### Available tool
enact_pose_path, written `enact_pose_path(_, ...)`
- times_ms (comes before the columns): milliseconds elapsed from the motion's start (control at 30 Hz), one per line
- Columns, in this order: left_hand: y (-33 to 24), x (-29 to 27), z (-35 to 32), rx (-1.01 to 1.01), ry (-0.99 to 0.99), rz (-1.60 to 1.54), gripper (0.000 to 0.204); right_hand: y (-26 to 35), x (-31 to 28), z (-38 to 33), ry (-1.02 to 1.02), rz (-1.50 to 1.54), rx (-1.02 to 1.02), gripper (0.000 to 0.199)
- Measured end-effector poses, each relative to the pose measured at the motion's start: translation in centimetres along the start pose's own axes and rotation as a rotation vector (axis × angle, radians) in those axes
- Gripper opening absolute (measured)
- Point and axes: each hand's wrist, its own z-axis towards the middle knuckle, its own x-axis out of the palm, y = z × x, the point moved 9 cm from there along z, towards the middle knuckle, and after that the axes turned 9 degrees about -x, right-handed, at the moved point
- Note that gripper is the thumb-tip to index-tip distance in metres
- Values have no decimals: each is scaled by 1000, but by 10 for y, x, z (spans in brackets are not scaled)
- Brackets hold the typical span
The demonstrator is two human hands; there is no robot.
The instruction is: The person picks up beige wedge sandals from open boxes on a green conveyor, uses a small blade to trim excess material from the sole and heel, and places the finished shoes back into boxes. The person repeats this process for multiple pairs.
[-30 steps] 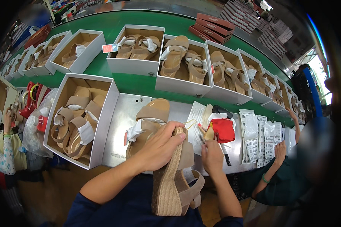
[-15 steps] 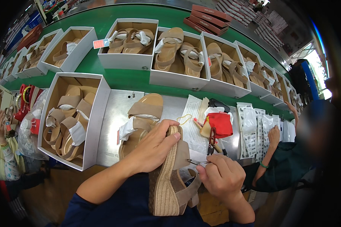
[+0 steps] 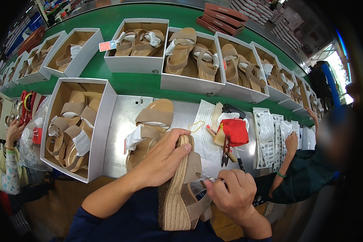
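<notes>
My left hand point(image 3: 162, 158) grips a tan wedge sandal point(image 3: 177, 193) with a woven rope sole, held on its side over my lap. My right hand point(image 3: 231, 195) pinches a small metal tool point(image 3: 207, 176) whose tip touches the sandal's strap. Just beyond, a matching sandal point(image 3: 151, 127) lies on the metal worktop point(image 3: 121, 133), white paper stuffed under its straps.
An open white box point(image 3: 103, 133) with a pair of sandals sits at my left. More boxed sandals point(image 3: 189, 56) line the green conveyor point(image 3: 141, 82). A red pouch point(image 3: 234, 131), scissors point(image 3: 226, 151) and label sheets point(image 3: 266, 137) lie to the right. Other people work on both sides.
My right hand came down from the worktop near the red pouch to the sandal's strap, now holding the small metal tool. My left hand kept its grip on the sandal.
</notes>
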Motion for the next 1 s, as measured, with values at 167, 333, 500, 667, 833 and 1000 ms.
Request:
enact_pose_path(167,-4,-2,-3,-1,-9,-8,43,3,-12,-11,-98,143,5,31)
enact_pose_path(333,-5,-3,-6,11,-24,3,43,-7,-11,-5,-83,13,41,31)
enact_pose_path(500,-7,-3,-8,13,-31,19,43,-3,-13,0,-87,-18,33,31)
enact_pose_path(667,-10,0,-9,36,-37,37,43,0,-15,1,-60,-41,-2,31)
enact_pose_path(833,-10,-2,-10,28,-32,4,43,-7,-2,-4,24,138,22,32)
enact_pose_path(1000,-33,1,-21,134,-34,16,43,1,-27,-10,-73,12,-12,35)
